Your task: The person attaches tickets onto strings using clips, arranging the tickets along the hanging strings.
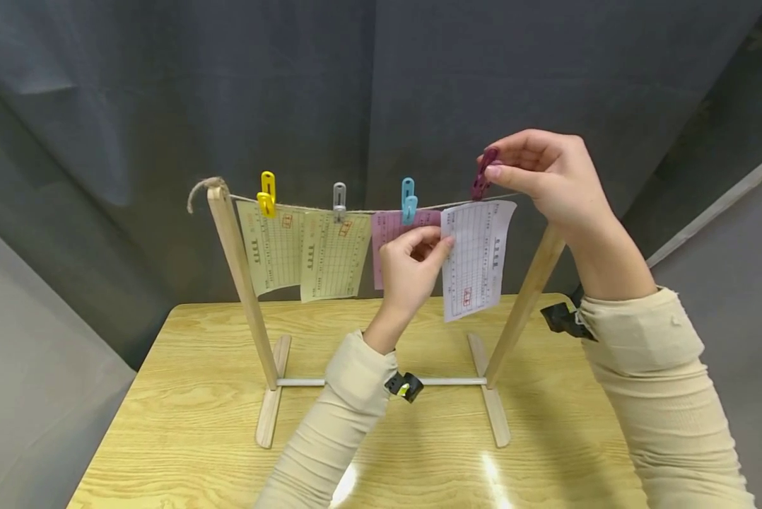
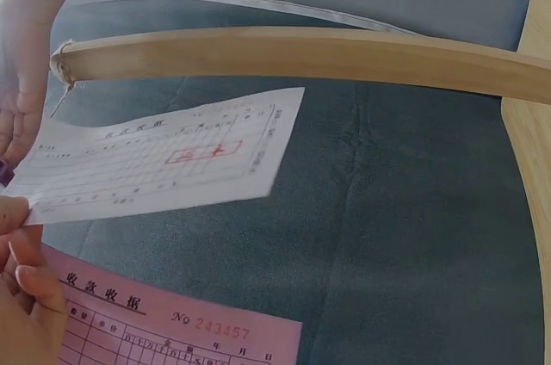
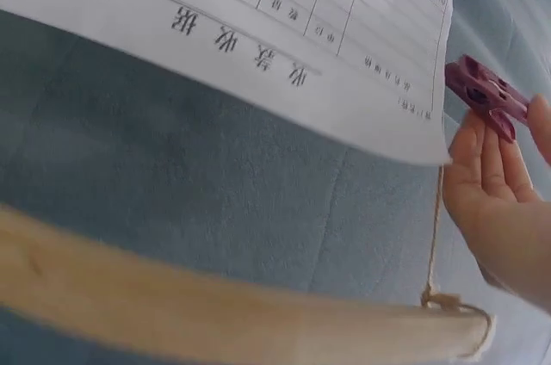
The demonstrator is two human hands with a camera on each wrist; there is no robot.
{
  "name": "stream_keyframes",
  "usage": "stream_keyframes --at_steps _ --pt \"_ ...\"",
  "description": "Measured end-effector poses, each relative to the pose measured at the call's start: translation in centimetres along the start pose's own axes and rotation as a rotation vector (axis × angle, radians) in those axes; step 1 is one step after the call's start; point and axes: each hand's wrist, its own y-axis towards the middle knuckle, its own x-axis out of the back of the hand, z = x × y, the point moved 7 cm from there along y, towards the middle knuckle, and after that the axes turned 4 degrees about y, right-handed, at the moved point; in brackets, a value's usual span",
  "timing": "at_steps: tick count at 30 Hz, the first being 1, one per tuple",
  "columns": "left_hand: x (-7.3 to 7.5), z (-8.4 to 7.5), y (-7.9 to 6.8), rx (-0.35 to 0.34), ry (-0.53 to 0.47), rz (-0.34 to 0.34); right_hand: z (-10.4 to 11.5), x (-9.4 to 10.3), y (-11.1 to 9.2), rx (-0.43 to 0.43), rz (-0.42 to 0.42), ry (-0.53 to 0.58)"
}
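Observation:
A white printed receipt (image 1: 476,261) hangs at the right end of the twine line (image 1: 355,211), its top edge up at the string. My left hand (image 1: 411,272) pinches its left edge between thumb and fingers. Above it my right hand (image 1: 549,177) holds a dark purple clothespin (image 1: 484,173) by its handles, the lower end at the sheet's top edge. In the right wrist view the purple clothespin (image 3: 489,94) sits at the paper's edge; whether it bites the paper I cannot tell. Just left, a pink receipt (image 1: 381,247) hangs under a light blue clothespin (image 1: 408,201), partly hidden behind my left hand.
Two yellowish receipts hang further left, under a yellow clothespin (image 1: 267,194) and a grey clothespin (image 1: 339,203). The twine is tied between a left wooden post (image 1: 241,283) and a right wooden post (image 1: 527,304), joined by a white bar (image 1: 451,382) above the wooden table (image 1: 184,410). Grey curtains hang behind.

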Motion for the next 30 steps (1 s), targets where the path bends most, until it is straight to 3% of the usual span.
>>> stream_keyframes --at_steps 4,8,14,17,24,30 --pt "-0.1 0.3 0.1 0.023 -0.025 0.012 -0.2 0.3 0.1 0.014 -0.085 0.070" --pt "-0.2 0.7 0.0 0.039 -0.038 0.017 -0.7 0.4 0.2 0.013 -0.115 0.190" --pt "-0.4 1.0 0.1 0.059 -0.071 0.026 -1.2 0.4 0.1 -0.021 -0.136 0.153" --pt "-0.4 1.2 0.2 0.067 -0.077 0.025 -1.4 0.3 0.1 -0.043 -0.134 0.074" --pt "-0.6 1.4 0.4 0.087 -0.090 0.028 -1.7 0.2 -0.4 -0.097 -0.126 -0.248" --pt "-0.7 1.3 0.5 0.095 -0.102 0.037 -1.5 0.0 -0.7 -0.081 -0.099 -0.397"
